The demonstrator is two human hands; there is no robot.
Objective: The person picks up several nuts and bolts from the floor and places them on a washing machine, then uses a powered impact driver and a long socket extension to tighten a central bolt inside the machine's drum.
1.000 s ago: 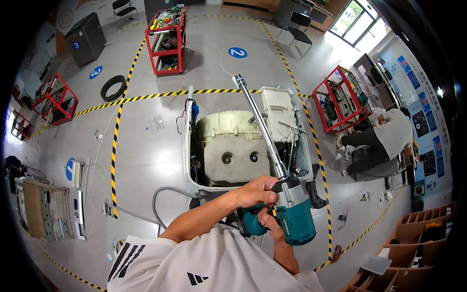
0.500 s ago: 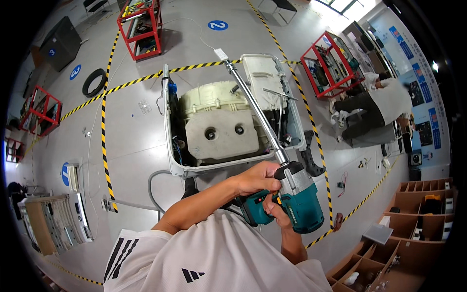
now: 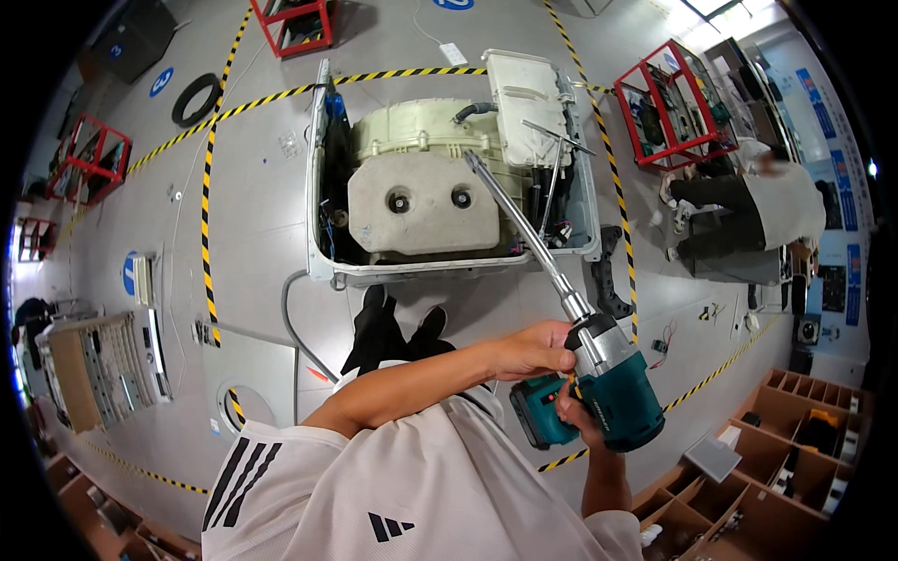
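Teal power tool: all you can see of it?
The power tool has a teal and black plastic-looking body, silver metal-looking nose and long shiny bar slanting up and left in the picture. Its battery end points left. The left grip clasps the nose; the right grip holds the mostly covered handle. Tip contact unclear.

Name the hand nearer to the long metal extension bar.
Left. The left hand is at the front of the teal power tool, close to the near end of the extension bar; the right hand is at the tool's handle, farther back.
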